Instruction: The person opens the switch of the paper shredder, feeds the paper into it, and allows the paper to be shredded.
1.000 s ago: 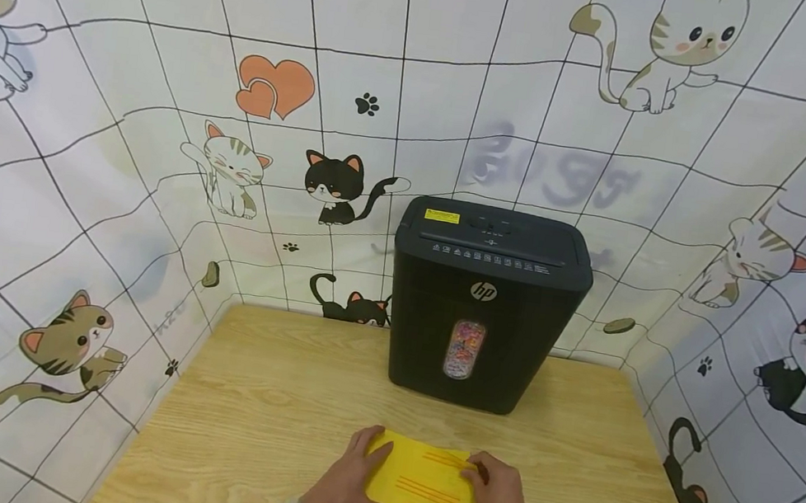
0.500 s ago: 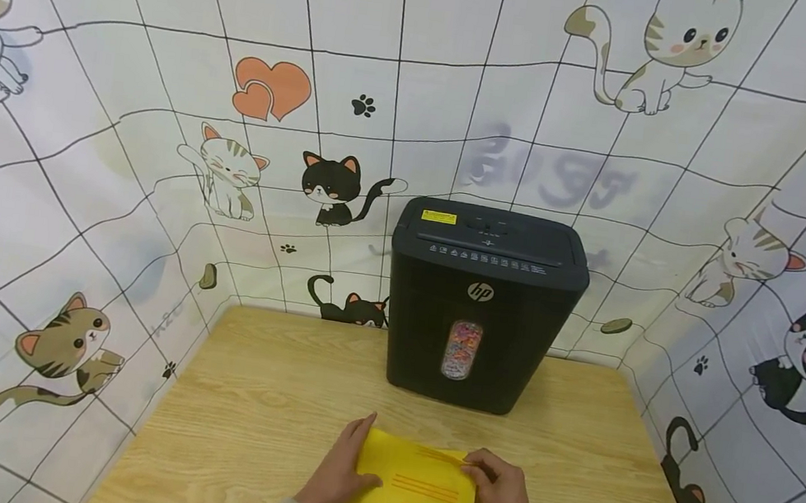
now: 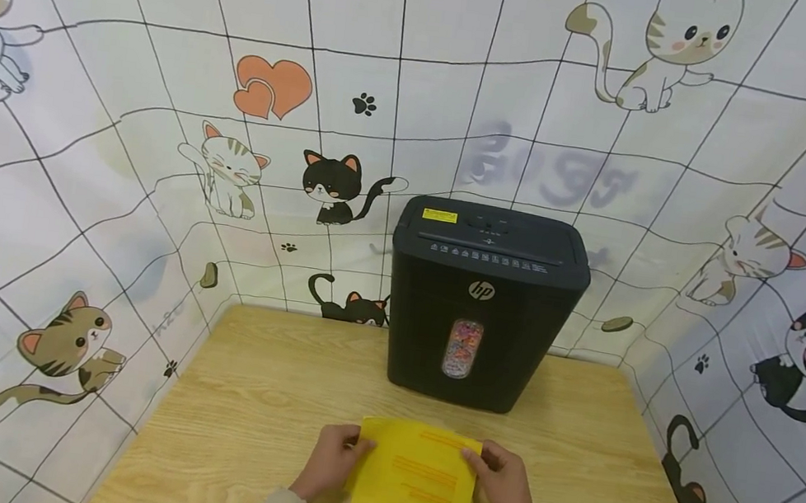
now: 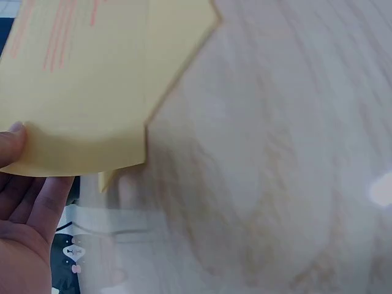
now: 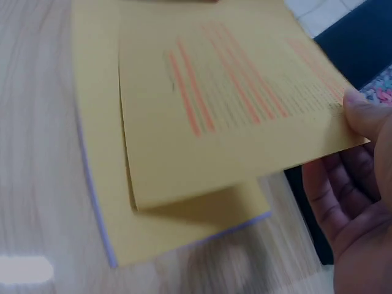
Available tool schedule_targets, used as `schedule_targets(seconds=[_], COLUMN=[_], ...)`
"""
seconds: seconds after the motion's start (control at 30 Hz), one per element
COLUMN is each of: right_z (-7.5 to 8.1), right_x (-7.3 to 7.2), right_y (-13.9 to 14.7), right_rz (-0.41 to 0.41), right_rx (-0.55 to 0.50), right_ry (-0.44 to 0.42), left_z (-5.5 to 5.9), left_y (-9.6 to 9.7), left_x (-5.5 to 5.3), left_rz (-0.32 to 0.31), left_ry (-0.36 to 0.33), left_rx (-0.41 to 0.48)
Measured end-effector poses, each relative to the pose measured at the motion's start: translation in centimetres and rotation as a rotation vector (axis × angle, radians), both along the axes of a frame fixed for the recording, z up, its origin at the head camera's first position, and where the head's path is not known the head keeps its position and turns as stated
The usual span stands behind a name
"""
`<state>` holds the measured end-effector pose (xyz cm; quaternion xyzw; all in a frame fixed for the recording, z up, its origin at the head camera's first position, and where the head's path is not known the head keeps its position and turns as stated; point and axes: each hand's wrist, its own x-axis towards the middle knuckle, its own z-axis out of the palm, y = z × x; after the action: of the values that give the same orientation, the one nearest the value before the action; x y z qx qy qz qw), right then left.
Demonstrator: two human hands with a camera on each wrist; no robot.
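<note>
As seen from the head camera, a yellow sheet [image 3: 414, 481] with orange printed lines is held by both hands above the near edge of the wooden surface [image 3: 259, 401]. Its left edge is pinched by the left hand [image 3: 332, 461], the fingers curled round it, and its right edge is pinched likewise by the right hand [image 3: 505, 485]. Just behind the sheet, a black HP paper shredder [image 3: 484, 302] is stood upright on the surface, with coloured shreds shown through its small front window. The surface is walled in on three sides by a white cloth backdrop [image 3: 126, 129] printed with cartoon cats, hearts and paw prints.

From the left wrist camera, the yellow sheet [image 4: 92, 79] is seen lifted off the blurred wooden surface [image 4: 275, 159]. Its lower edge is gripped by the left hand [image 4: 24, 208], with the thumb tip laid on the top face and the fingers tucked beneath.

From the right wrist camera, the top sheet [image 5: 245, 116] is seen raised and curved above a stack of yellow sheets [image 5: 110, 202] lying flat on the surface. Its corner is pinched by the right hand [image 5: 352, 184], thumb on top and fingers under. The dark shredder body [image 5: 361, 43] is visible behind.
</note>
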<state>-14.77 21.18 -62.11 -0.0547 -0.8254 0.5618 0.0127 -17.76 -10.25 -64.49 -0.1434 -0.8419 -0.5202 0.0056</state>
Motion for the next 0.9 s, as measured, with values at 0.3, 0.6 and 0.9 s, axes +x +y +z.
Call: schedule_targets(seconds=[0.3, 0.6, 0.9], right_z=[1.3, 3.0, 5.0], right_x=[-0.6, -1.6, -2.5], right_y=[-0.1, 0.0, 0.6], right_rz=[-0.021, -0.042, -0.084], right_rx=[-0.021, 0.021, 0.049], right_ry=[-0.048, 0.017, 0.02], left_z=[1.4, 3.3, 6.0], left_y=[-0.1, 0.0, 0.4], left_x=[-0.3, -1.1, -2.5], left_rz=[0.001, 0.004, 0.033], left_ry=[-0.04, -0.042, -0.021], left_rx=[0.095, 0.116, 0.077])
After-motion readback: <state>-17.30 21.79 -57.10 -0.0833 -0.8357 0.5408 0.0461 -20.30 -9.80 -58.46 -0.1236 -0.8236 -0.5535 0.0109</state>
